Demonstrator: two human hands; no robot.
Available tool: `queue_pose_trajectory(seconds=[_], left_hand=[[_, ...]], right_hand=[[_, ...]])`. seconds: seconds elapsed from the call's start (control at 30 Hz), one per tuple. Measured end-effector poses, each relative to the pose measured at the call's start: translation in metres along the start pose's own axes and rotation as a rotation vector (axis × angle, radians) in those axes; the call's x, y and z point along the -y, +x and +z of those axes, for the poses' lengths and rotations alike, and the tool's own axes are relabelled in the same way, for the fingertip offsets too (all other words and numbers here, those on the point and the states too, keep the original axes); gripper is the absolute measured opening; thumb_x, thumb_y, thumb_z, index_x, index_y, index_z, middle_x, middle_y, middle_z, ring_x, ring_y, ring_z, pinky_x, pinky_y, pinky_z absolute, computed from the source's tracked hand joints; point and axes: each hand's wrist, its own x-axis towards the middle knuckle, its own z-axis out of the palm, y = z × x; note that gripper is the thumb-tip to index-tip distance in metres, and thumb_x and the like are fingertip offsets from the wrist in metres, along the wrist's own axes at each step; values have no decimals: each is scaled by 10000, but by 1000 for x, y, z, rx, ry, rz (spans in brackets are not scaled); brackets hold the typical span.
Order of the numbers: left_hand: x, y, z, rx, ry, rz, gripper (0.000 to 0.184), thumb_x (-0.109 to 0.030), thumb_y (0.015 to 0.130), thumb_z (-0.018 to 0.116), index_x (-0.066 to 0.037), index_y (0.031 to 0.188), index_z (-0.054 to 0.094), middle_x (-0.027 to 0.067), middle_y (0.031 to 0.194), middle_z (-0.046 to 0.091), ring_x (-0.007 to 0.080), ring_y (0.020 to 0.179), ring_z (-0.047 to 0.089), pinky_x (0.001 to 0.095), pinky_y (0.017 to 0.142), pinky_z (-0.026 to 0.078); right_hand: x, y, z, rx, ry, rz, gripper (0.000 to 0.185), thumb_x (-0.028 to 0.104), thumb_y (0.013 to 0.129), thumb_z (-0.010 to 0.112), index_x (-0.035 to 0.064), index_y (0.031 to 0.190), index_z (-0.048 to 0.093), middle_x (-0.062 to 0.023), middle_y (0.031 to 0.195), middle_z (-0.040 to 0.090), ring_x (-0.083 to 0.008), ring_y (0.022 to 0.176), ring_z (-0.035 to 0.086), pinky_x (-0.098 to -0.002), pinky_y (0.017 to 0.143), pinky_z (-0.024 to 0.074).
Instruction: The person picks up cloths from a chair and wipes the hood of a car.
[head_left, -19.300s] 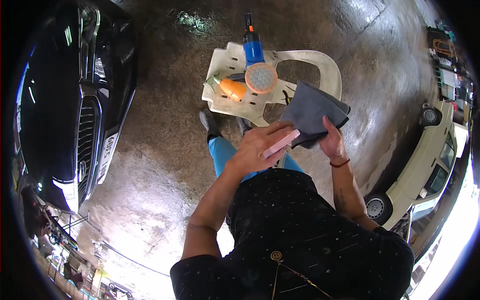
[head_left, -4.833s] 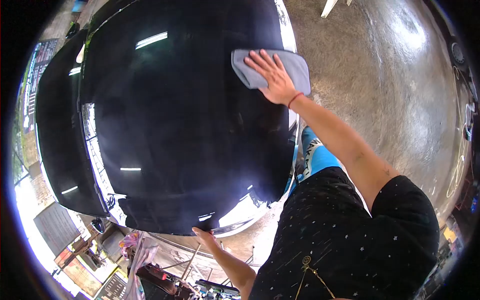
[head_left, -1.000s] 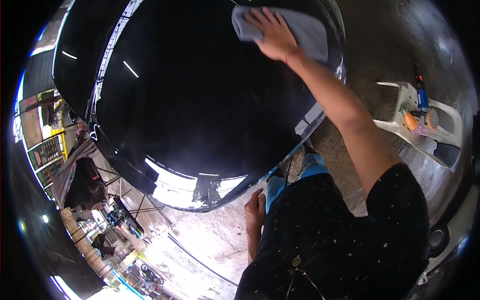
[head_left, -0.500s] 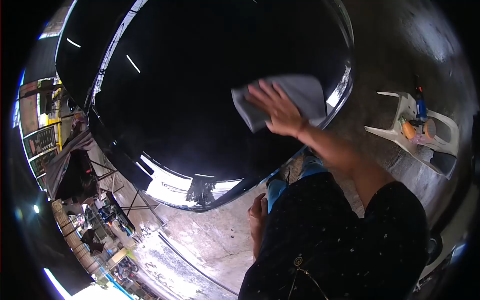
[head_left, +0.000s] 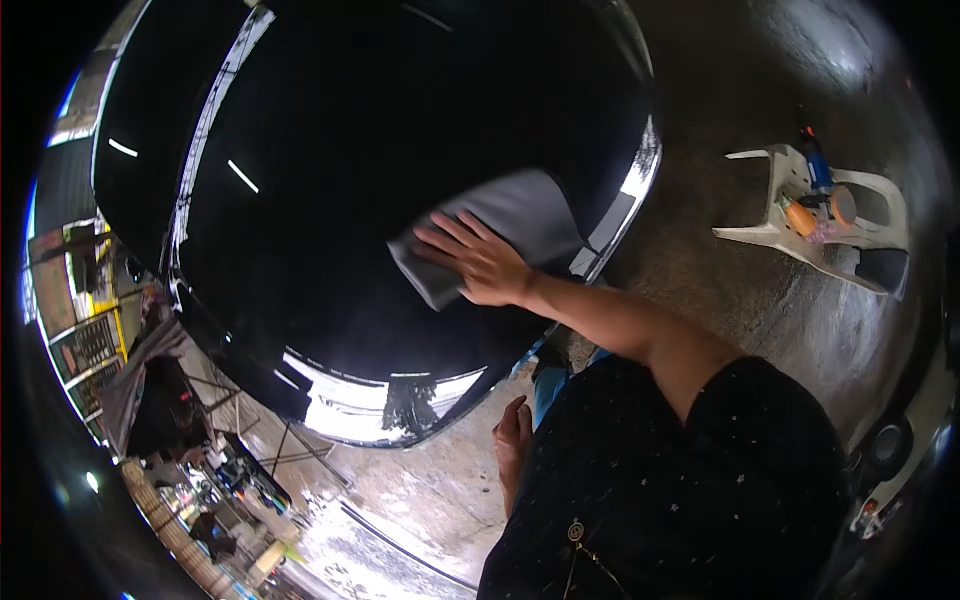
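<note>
A grey cloth [head_left: 545, 215] lies spread on the glossy black hood [head_left: 330, 260] of a car. My right hand [head_left: 475, 262] rests flat on the left part of this cloth, palm down with its fingers spread. Below the hood's front edge, close to my body, hangs my left hand [head_left: 513, 428]. Its fingers are curled, touching neither the car nor the cloth, and nothing shows in them.
To the right on the concrete floor, a pale plastic chair [head_left: 760, 236] bears a blue polisher [head_left: 819, 172], an orange bottle [head_left: 799, 217] and a dark cloth [head_left: 882, 270]. Metal stands and cluttered gear are at the lower left. A pale car [head_left: 915, 440] stands at the right edge.
My right hand and the grey cloth have moved down and left over the hood, nearer my body. My left hand stays low beside my body. The view has shifted slightly.
</note>
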Motion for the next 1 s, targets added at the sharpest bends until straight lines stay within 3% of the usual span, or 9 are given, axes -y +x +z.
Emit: queue_pose_trajectory(seconds=[0.13,0.33,0.43,0.57,0.6,0.7,0.87,0.9,1.0], left_hand=[[-15,15,-8,77,86,2,265,-193,1047,554,-21,1198,687,205,721,647,237,602,611,389,601,483],[3,1,-4,28,94,-43,278,-219,1050,547,-38,1198,698,226,780,681,315,673,681,411,635,512],[26,-7,6,-27,51,10,286,-233,1054,543,-41,1197,699,236,819,697,333,722,710,415,661,525],[1,4,10,90,71,-42,298,-245,1057,536,-37,1200,695,244,855,706,339,756,721,418,683,532],[-6,11,11,115,104,-7,297,-242,1057,537,-33,1200,692,245,853,705,340,745,716,419,677,529],[-20,27,12,127,135,71,296,-235,1058,539,-21,1199,685,241,807,689,336,680,682,418,636,515],[-18,15,8,63,115,54,290,-229,1059,542,-24,1204,687,221,759,668,295,628,647,407,602,498],[-19,13,7,71,123,-6,283,-220,1057,545,-26,1206,687,217,754,665,287,625,646,405,600,498],[-4,7,10,9,123,49,282,-217,1056,546,-27,1208,688,223,765,670,292,640,660,406,609,505]], right_hand=[[-87,-45,-74,-75,-12,307,823,108,766,659,228,1552,445,-42,1661,333,-316,1565,220,-506,1285,124],[-315,-15,-104,-666,-130,893,667,368,1005,540,10,1545,381,-135,1632,357,-353,1516,289,-477,1237,223],[-232,-24,-96,-648,-143,814,719,390,1007,525,-17,1564,322,-166,1633,342,-358,1525,268,-468,1266,172],[-45,-92,-51,94,-151,586,861,347,863,635,218,1634,273,-112,1705,201,-382,1578,123,-569,1266,83],[-36,-109,-36,20,-172,432,885,313,829,660,272,1630,284,-84,1710,193,-373,1579,130,-575,1266,91],[-99,-114,-66,81,-53,506,919,194,781,718,271,1611,332,-97,1700,223,-385,1574,145,-558,1269,108],[-292,-74,-94,-665,-46,814,665,324,1005,546,101,1596,335,-122,1658,320,-372,1533,261,-496,1256,204],[-300,-64,-104,-638,44,974,665,373,1025,506,59,1586,336,-128,1657,321,-371,1532,262,-488,1253,216],[-252,-68,-91,-641,-74,820,671,353,1024,514,72,1600,312,-164,1661,292,-375,1545,226,-493,1265,173]])
